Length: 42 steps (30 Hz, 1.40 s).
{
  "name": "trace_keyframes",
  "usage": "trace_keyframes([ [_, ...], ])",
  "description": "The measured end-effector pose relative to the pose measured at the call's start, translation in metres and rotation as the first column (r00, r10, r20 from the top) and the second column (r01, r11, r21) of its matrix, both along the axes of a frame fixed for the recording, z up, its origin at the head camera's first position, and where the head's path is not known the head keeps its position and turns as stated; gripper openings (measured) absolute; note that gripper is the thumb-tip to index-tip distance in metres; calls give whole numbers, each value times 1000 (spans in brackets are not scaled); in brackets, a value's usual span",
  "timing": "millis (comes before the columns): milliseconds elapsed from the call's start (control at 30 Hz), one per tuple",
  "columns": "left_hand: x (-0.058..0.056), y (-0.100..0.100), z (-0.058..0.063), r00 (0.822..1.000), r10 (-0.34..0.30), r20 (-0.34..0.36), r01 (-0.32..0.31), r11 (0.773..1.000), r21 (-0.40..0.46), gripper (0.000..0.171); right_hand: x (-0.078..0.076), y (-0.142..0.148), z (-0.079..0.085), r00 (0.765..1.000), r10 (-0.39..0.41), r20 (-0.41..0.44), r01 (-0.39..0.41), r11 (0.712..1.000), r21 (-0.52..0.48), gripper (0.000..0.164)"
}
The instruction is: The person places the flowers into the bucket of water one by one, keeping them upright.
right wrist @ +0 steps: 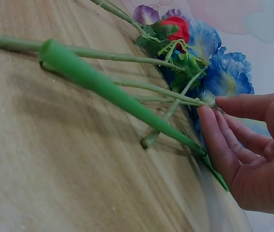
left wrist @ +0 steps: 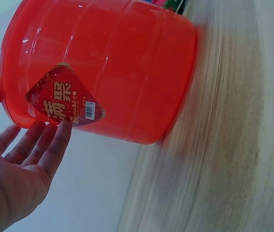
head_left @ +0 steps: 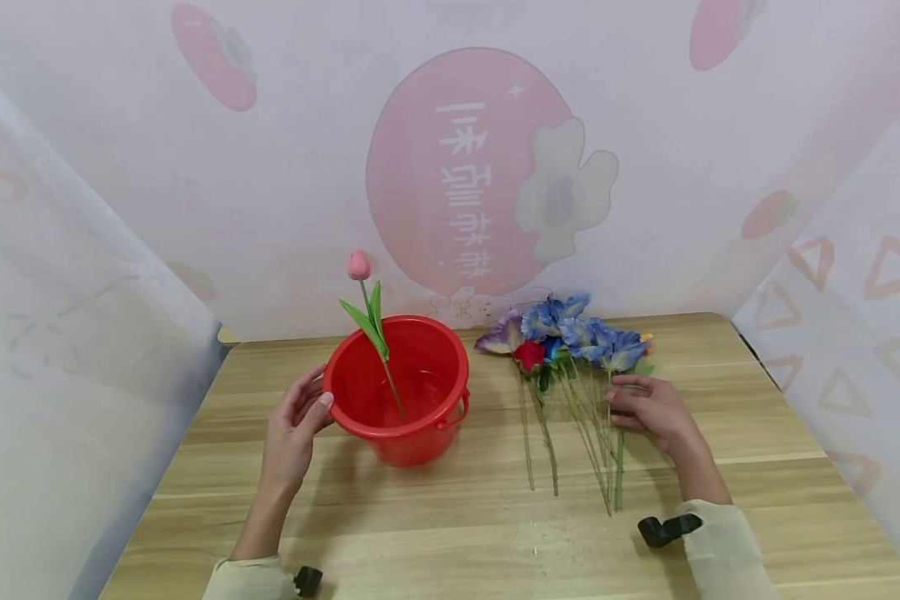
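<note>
A red plastic bucket (head_left: 390, 450) stands upright, with a pink tulip (head_left: 358, 265) leaning inside it. At the bucket's left side is my left hand (head_left: 296, 425); its thumb meets the rim, and fairly straight fingers touch the outer wall by a dark red label (left wrist: 67, 94). My right hand (head_left: 648, 408) pinches a thin green stem (right wrist: 202, 101) between thumb and index finger, just below the blooms. It belongs to a pile of artificial flowers: ruffled blue blooms (head_left: 588, 329), a red rose (head_left: 528, 357) and a purple flower (head_left: 501, 333). A thick green stem (right wrist: 122, 101) lies nearest the right wrist camera.
The wooden table (head_left: 450, 533) reaches back to a pale printed backdrop (head_left: 307, 183), with more printed cloth (head_left: 855, 275) at the sides. Loose stems (head_left: 527, 442) point toward the front edge. A bucket handle (head_left: 461, 408) hangs on the right side.
</note>
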<state>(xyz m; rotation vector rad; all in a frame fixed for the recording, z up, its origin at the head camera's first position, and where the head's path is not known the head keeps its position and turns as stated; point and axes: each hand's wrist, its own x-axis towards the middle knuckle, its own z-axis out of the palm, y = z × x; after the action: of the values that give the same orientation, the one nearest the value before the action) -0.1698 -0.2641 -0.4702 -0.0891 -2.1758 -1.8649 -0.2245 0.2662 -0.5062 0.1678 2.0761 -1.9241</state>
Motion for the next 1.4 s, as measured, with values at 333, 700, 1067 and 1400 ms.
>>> trace_keyframes([
  [333, 0, 0, 0, 1000, 0, 4, 0, 1000, -8, 49, 0, 1, 5, 1000, -2, -29, 3, 1000, 15, 63],
  [700, 0, -1, -1, 1000, -2, 4, 2, 1000, 0, 49, 3, 7, 19, 993, -46, -104, 46, 999, -7, 63],
  [1067, -1, -1, -1, 1000, -7, 1, 7, 1000, 8, 49, 14, 7, 46, 979, -80, -190, 71, 996, -52, 50],
  [1400, 1, 0, 2, 1000, -5, 16, 4, 1000, 20, 50, 22, -6, 76, 958, -76, -275, 57, 995, -77, 40],
])
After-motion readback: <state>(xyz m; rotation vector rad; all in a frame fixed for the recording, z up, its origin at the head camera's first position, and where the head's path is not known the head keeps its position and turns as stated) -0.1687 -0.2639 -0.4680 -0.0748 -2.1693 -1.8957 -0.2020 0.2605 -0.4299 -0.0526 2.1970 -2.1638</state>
